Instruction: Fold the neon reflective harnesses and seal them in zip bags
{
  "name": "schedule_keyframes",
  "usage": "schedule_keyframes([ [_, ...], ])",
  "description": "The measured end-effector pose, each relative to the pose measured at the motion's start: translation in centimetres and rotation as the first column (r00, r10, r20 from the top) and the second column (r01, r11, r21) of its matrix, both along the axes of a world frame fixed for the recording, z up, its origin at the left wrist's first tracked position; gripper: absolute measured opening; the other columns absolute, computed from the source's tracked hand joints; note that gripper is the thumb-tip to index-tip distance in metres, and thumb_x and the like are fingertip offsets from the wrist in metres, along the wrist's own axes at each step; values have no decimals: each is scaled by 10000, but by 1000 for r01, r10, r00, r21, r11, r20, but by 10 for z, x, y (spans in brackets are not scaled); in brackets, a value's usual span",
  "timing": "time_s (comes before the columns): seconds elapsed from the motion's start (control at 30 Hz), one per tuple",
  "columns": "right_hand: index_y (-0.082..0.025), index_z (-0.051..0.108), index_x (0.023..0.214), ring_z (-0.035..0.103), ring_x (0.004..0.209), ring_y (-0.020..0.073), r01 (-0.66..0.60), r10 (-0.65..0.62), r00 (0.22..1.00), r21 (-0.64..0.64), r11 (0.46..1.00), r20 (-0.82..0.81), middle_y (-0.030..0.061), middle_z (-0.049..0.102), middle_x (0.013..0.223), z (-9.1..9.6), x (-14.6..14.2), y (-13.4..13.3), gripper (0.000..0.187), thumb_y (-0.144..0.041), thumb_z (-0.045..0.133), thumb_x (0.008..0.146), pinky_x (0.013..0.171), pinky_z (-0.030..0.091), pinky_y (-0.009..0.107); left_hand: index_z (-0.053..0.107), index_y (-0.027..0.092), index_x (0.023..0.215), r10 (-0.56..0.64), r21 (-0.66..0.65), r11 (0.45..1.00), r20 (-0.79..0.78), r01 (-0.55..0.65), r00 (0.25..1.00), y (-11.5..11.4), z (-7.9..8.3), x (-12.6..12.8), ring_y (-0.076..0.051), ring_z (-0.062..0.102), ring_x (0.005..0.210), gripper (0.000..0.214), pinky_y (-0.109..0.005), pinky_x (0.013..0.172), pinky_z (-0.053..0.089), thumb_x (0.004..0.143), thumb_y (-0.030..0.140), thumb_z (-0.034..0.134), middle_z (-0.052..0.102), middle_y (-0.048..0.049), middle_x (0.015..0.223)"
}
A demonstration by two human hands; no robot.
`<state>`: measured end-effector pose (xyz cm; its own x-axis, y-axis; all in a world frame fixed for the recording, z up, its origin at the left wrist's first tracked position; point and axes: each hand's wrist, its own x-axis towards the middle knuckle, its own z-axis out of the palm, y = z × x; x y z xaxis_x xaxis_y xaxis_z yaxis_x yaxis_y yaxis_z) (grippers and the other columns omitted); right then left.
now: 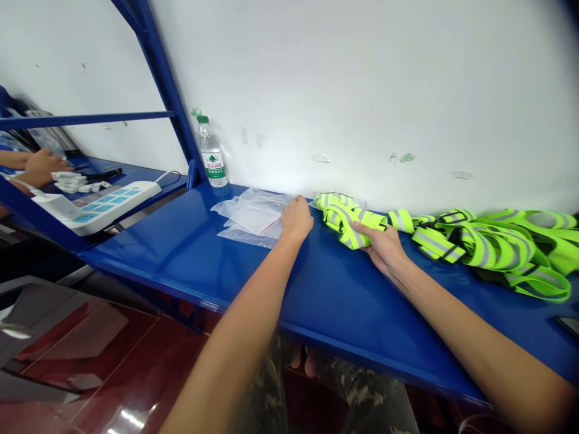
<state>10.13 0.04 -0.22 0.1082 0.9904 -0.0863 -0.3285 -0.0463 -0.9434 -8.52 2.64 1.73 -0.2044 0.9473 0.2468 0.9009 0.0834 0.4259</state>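
My left hand (296,218) rests on the right edge of a stack of clear plastic zip bags (253,218) lying on the blue shelf (190,253), fingers curled onto the top bag. My right hand (382,246) grips a folded neon-green reflective strap bundle (346,217) just right of the bags, thumb on top. Behind and to the right lies a long heap of the same green reflective straps (497,247) against the white wall.
A water bottle (211,154) stands at the back by the blue upright post (167,84). A white power strip (108,202) lies on the adjoining shelf at left, where another person's hands (40,166) work. A dark flat object (570,324) sits far right.
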Motion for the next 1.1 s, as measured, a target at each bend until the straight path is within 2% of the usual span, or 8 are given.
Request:
schedule_keyframes([
  [0.1,-182,697,899,740,730,233,1,-2,1000,-29,1000,-14,40,774,877,1,4,-5,361,-137,861,581,625,651,388,585,118,1181,9,-29,1000,-30,-9,1000,0,-1,-2,-356,626,1119,381,-428,895,500,806,82,525,638,-224,1187],
  [0.23,-175,698,874,742,742,235,-6,5,1000,-41,999,-28,42,774,861,4,9,-9,330,-150,862,589,639,651,390,648,146,1065,-13,-48,999,-10,13,1000,0,-1,4,-353,657,1067,293,-401,850,511,780,123,586,682,-216,1103],
  [0.37,-179,693,890,746,772,253,-38,37,999,-25,999,-40,43,773,855,3,12,-8,350,-149,861,584,656,650,411,681,145,998,-53,-44,998,19,54,998,1,-5,10,-349,668,1063,218,-401,856,507,858,245,548,704,-229,1068],
  [0.5,-179,696,868,746,772,256,-43,42,998,-29,999,-48,43,771,842,3,13,-7,299,-152,843,610,663,650,423,702,147,958,-81,-97,992,19,82,997,2,-5,10,-369,686,1016,243,-383,795,523,732,225,660,721,-229,1029],
  [0.67,-169,702,861,742,751,251,-66,64,997,-35,997,-44,55,773,847,7,20,-6,283,-156,842,615,646,649,413,695,161,648,-152,-128,976,170,175,974,0,0,12,-349,716,779,76,-397,743,532,628,105,648,702,-170,630],
  [0.8,-181,697,897,743,747,247,-67,67,997,-15,998,-40,46,774,854,8,31,-4,322,-156,841,610,635,648,399,598,194,461,-277,-193,919,301,343,912,-4,2,24,-265,659,563,195,-357,661,527,643,168,665,581,-83,420],
  [0.93,-177,695,946,738,701,236,-52,49,995,-31,998,-89,42,770,859,14,44,-2,315,-156,796,648,621,649,397,629,189,565,-349,20,937,134,350,927,-7,1,37,-256,676,713,136,-323,706,502,699,207,621,682,-99,614],
  [1.1,-156,685,1000,724,620,237,-158,150,982,-63,985,-114,83,766,837,27,61,-6,274,-194,713,730,505,623,350,620,179,642,-410,223,902,172,370,896,-14,5,49,-202,650,698,132,-282,678,471,758,200,562,683,-61,675],
])
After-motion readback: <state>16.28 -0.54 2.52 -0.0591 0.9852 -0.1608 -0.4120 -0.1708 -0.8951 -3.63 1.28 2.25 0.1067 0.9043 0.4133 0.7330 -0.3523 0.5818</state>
